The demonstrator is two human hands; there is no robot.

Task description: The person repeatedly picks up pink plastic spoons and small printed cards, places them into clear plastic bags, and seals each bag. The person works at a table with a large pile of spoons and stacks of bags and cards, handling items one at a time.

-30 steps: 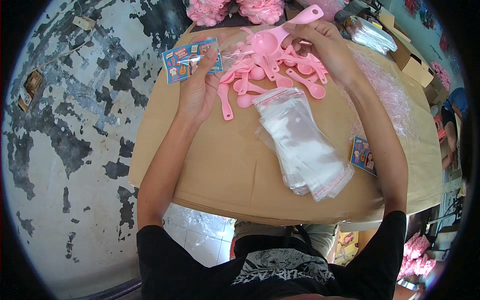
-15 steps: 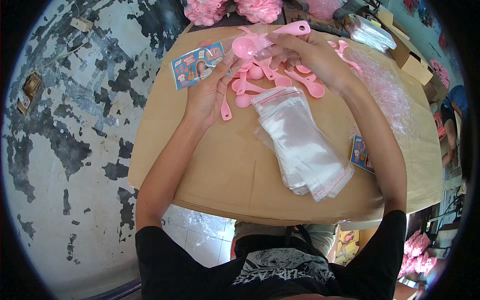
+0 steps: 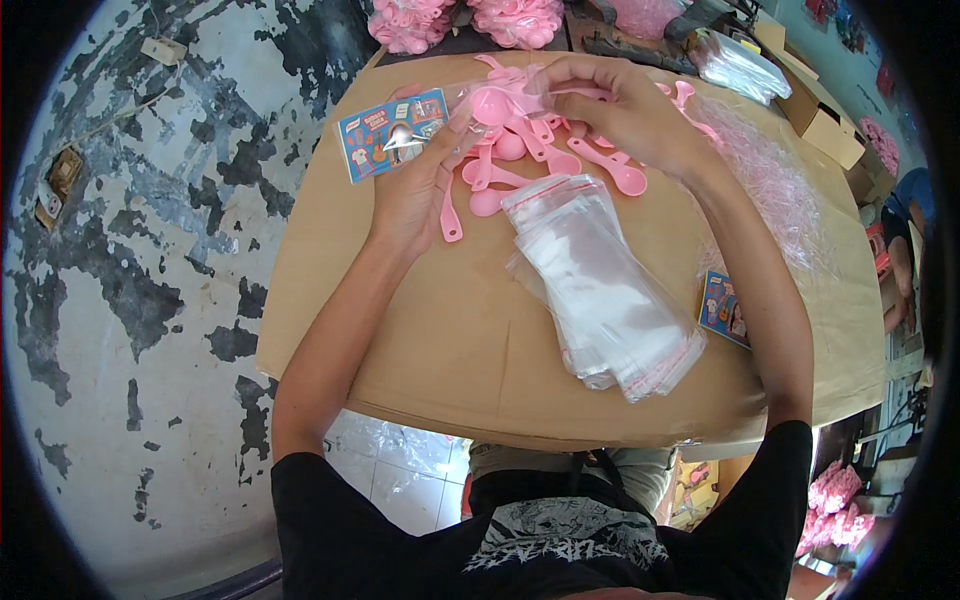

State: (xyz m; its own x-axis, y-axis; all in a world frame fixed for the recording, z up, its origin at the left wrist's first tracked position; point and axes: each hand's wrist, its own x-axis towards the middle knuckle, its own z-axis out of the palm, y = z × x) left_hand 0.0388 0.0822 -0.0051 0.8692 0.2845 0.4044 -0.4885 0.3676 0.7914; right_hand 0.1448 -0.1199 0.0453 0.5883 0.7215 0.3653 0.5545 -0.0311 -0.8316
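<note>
Nearest, fanned stack of flat clear plastic bags (image 3: pixel 605 290) on brown-covered table (image 3: pixel 430 345). Beyond, left hand (image 3: pixel 415 190) pinches clear film bag (image 3: pixel 362 150) with blue rectangular card (image 3: pixel 378 128); pink plastic scoop (image 3: pixel 489 105) at its right end. Right hand (image 3: pixel 635 115) there, fingers curled, grip unclear.

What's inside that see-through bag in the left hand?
The clear plastic bag holds a blue picture card and, apparently, a pink measuring spoon. The left hand covers part of the card; the right hand hides some spoon handle.
</note>
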